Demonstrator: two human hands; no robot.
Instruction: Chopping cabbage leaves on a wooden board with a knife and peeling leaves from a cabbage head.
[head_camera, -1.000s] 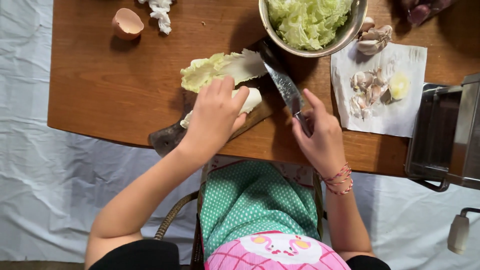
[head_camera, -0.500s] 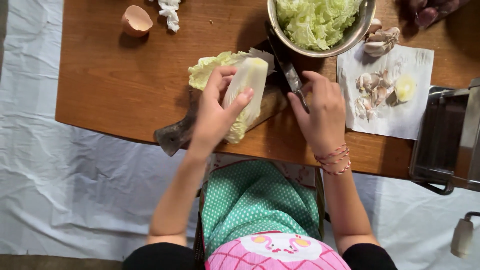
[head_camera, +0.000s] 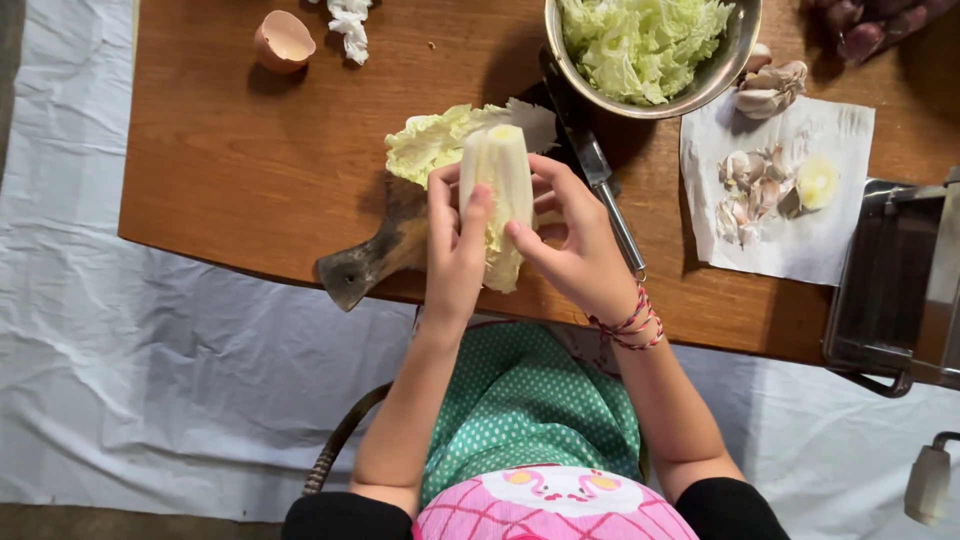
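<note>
Both hands are cupping a napa cabbage heart (head_camera: 497, 190) above the near end of the wooden cutting board (head_camera: 372, 262). The left hand (head_camera: 452, 250) is curling around its left side, thumb pressing on the pale ribs; the right hand (head_camera: 572, 240) is wrapping the other side with fingertips spread on the stalk, probably to steady it for peeling a leaf. The heart's long axis is running away from the person, cut base pointing toward the steel bowl of chopped cabbage (head_camera: 648, 50), leafy tip toward the body. A knife (head_camera: 595, 170) is lying just right of the board, released, beside loose leaves (head_camera: 440, 140).
</note>
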